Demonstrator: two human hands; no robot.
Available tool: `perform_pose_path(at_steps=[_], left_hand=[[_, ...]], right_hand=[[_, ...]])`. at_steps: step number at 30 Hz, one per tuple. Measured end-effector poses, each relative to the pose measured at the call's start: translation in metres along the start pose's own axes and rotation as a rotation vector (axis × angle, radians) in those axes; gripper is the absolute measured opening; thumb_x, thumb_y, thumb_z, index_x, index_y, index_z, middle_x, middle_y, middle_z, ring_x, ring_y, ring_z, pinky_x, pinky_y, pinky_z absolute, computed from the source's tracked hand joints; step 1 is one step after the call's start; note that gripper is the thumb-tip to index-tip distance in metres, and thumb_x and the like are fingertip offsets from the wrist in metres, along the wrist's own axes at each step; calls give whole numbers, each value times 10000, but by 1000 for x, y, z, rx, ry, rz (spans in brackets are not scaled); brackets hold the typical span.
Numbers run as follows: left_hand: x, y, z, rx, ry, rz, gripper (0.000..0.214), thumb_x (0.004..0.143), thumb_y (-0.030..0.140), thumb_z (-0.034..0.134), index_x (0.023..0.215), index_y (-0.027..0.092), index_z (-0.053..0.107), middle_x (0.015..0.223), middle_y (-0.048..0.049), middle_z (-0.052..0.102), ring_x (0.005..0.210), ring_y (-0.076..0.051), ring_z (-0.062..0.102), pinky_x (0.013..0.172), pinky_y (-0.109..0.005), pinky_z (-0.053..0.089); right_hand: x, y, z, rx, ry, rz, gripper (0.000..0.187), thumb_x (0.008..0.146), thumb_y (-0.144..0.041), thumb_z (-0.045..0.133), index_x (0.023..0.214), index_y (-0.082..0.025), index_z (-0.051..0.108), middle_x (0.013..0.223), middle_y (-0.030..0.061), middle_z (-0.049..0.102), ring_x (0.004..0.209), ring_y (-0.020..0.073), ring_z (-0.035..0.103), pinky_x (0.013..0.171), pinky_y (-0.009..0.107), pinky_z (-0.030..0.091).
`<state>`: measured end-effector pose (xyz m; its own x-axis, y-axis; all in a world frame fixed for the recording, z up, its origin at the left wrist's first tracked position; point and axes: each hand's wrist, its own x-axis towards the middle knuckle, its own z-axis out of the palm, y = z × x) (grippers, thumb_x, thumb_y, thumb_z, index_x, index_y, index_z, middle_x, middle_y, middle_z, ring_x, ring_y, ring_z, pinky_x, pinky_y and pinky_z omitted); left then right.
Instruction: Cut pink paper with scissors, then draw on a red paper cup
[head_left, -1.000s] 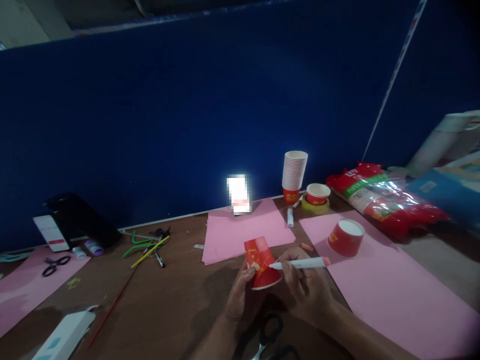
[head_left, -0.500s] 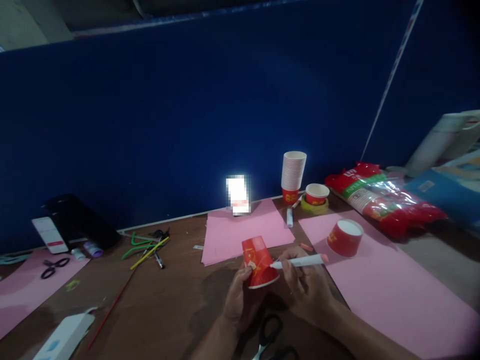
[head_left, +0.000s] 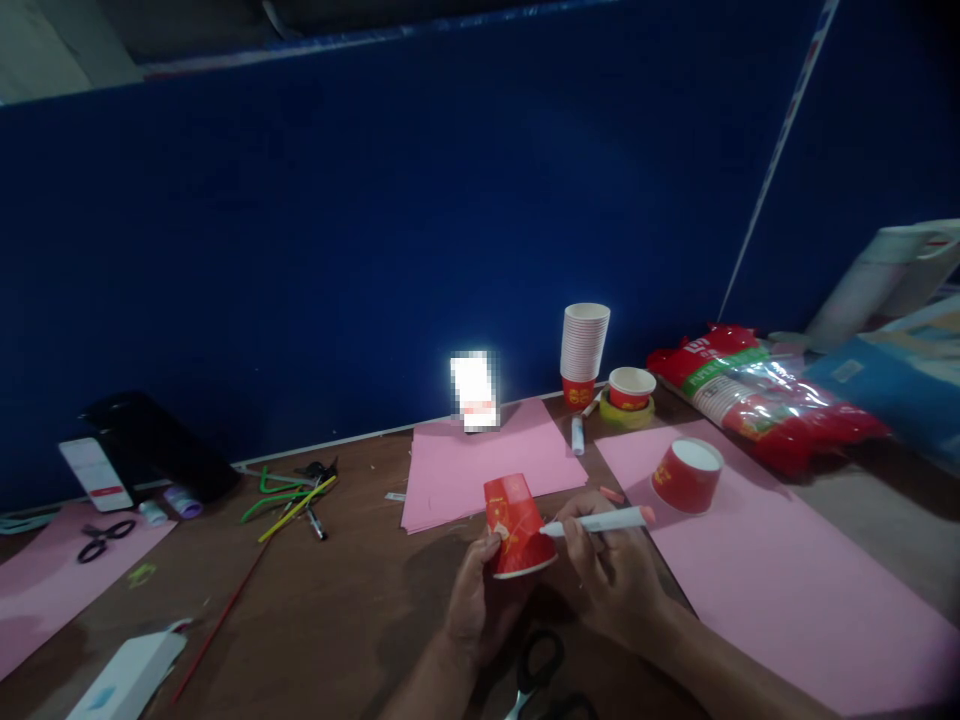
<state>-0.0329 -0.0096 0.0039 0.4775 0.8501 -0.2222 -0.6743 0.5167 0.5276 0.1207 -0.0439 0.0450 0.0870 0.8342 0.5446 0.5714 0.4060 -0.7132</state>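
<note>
A red paper cup (head_left: 517, 525) with a gold pattern is tilted upside down over the brown table, its white rim facing down toward me. My left hand (head_left: 474, 590) is closed around it from the left, the thumb on its side. In my right hand (head_left: 600, 560) is a white marker (head_left: 596, 522) with a pinkish end, pinched between fingers and thumb. Its tip meets or nearly meets the cup's right side; I cannot tell which. Black-handled scissors (head_left: 541, 660) lie below my hands, partly cut off by the frame's lower edge.
Pink paper (head_left: 487, 450) lies ahead, with another pink sheet (head_left: 780, 590) on the right bearing a cut red cup (head_left: 688, 475). Behind stand stacked cups (head_left: 585, 345) and a tape roll (head_left: 626, 412). A red package (head_left: 765, 395) lies right; pipe cleaners (head_left: 296, 510) lie left.
The view has shifted very slightly. Both hands, the cup and the marker keep nearly the same positions.
</note>
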Motion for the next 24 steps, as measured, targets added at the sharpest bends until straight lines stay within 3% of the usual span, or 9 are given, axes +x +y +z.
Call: perform_pose_path(at_steps=[11,24], left_hand=[[-1,-2,3,-49,-16,-3,159,737,253,637,827,124,662,881,-86,690,974,-278,624,986,-430,394],[0,0,4,-32,0,14,173,745,265,643,849,130,672,854,-69,684,919,-247,630,976,-411,397]], right_hand=[[-1,-4,0,58,10,16,174,904,-188,427,741,-217,478,609,-14,545,532,142,527,539,271,412],[-3,1,-1,-23,-27,-33,183,902,-178,395,747,-212,486,639,0,567,567,160,550,544,292,407]])
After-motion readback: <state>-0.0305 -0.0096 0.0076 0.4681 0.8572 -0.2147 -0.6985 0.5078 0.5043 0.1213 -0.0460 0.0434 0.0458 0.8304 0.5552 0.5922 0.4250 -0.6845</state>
